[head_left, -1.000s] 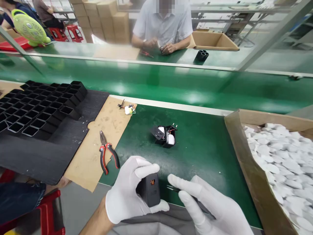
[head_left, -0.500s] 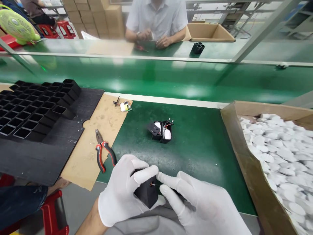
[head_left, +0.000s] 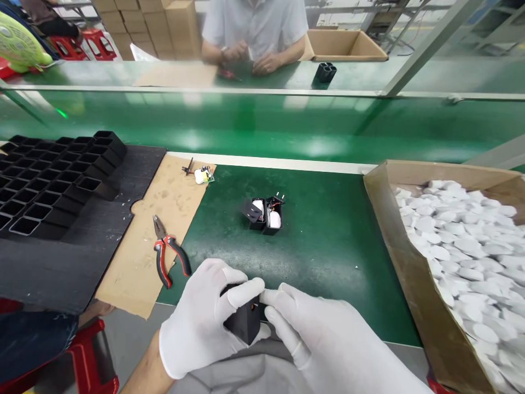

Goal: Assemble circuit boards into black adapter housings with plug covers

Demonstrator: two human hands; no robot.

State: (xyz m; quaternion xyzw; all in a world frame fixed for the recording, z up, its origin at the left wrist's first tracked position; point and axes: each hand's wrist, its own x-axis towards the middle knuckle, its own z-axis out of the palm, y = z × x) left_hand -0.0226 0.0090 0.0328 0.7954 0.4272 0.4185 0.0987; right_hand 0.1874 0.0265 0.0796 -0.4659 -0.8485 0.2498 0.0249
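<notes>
My left hand, in a white glove, is wrapped round a small black plastic housing above my lap. A small coppery bit shows in an opening on the housing's right face. My right hand, also gloved, is at that face with its thumb and fingers drawn together; what lies between the fingertips is hidden. Beyond the hands, two black housings stand side by side on the green bench, with white pads inside and a part with two metal pins on top.
Red-handled pliers and a small circuit board lie on brown cardboard at left. Rows of empty black housings stand beyond. A carton of white pads borders the right. Across the bench sits a person.
The view has shifted slightly, moving the bench items left and up. My right fingers have drawn closer together at the housing, and less of the wire or pin at its opening shows.
</notes>
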